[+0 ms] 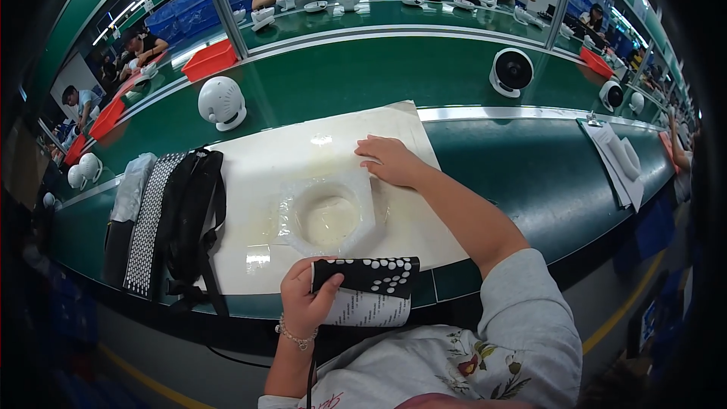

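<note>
My left hand [304, 299] grips a black sheet of white round stick-on pads [371, 273] at its left end, thumb on top, near the table's front edge. The sheet is folded or curled, and its pale printed backing hangs below. My right hand [388, 160] reaches forward with fingers stretched out, low over or resting on a white board [254, 167]; contact is hard to tell. Just nearer to me lies a white foam block [362, 208] with a large round hole, its sides wrapped in shiny clear material. The right hand's fingers are by its far right corner.
At the left lie a long dotted strip [148, 238], black straps [185, 220] and a clear plastic bag [135, 182]. A white round-headed device [222, 102] and a black-fronted one [513, 72] stand on the green line beyond. A clipboard with papers [606, 159] lies right. People work across.
</note>
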### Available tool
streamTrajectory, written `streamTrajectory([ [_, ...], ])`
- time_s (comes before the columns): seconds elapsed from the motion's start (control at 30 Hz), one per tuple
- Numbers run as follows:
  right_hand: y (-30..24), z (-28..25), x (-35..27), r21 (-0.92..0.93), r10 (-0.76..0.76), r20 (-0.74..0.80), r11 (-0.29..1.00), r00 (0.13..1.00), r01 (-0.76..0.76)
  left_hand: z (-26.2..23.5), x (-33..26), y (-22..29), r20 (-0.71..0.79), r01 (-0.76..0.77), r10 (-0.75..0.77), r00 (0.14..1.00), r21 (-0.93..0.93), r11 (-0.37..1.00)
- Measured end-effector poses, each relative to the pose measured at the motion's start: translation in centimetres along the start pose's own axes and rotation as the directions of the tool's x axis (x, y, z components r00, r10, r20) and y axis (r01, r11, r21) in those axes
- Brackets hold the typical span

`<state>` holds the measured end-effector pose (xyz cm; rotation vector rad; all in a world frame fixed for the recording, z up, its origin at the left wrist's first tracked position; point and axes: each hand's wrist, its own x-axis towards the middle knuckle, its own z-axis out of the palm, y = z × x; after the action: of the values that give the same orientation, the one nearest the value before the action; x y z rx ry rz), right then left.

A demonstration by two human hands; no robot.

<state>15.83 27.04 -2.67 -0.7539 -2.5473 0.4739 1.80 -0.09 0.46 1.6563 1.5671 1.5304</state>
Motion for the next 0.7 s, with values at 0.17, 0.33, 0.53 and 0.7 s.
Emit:
streamTrajectory([
  [0.17, -0.1, 0.0, 0.0, 0.003, 0.002, 0.004, 1.000, 1.000, -0.002, 0.0, 0.0, 0.3, 0.006, 0.027, -0.027, 1.000, -0.007, 1.000],
  [0.33, 0.2, 0.0, 0.0, 0.002, 0.002, 0.002, 1.000, 1.000, -0.002, 0.0, 0.1, -0.1, 0.008, 0.002, -0.001, 1.000, -0.004, 1.000],
  [0.53, 0.2, 0.0, 0.0, 0.001, -0.021, -0.052, 1.000, 0.998, 0.021, 0.0, 0.1, 0.4, 0.011, 0.008, -0.008, 1.000, 0.003, 1.000],
  [0.7, -9.9, -7.5, -0.5, 0.731, 0.203, -0.113, 0.680, 0.973, -0.057, -0.1, 0.3, 0.1, 0.020, -0.001, 0.001, 1.000, 0.045, 0.999],
])
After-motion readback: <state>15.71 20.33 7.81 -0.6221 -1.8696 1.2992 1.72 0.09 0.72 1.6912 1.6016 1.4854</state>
